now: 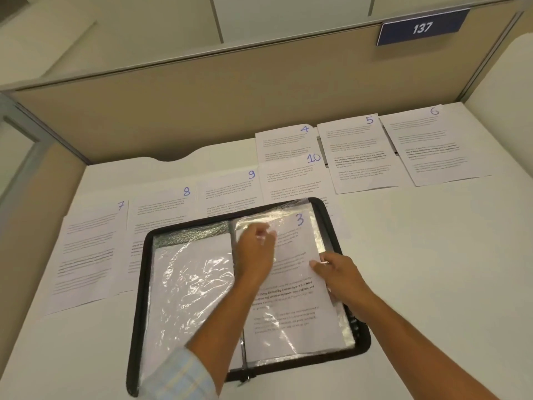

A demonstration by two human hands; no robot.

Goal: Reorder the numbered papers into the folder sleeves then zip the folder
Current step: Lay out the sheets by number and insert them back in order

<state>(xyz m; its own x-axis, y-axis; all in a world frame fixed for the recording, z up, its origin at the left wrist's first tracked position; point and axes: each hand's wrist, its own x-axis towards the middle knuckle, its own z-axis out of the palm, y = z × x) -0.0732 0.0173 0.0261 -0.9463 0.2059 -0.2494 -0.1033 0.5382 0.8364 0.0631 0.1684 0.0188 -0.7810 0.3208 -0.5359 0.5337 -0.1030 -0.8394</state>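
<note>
A black zip folder (138, 313) lies open on the white desk, with clear plastic sleeves on both sides. Paper 3 (294, 295) lies over the right-hand sleeve, slightly tilted. My left hand (255, 252) pinches the top of the clear sleeve near the paper's upper left part. My right hand (337, 272) grips the right edge of paper 3, thumb on top. The left sleeve (190, 284) holds a white sheet whose number is hidden.
Numbered papers lie on the desk behind the folder: 7 (86, 249), 8 (161, 209), 9 (227, 192), 10 (291, 180), 4 (284, 142), 5 (357, 154), 6 (432, 145). A beige partition with a blue "137" sign (422, 28) stands behind.
</note>
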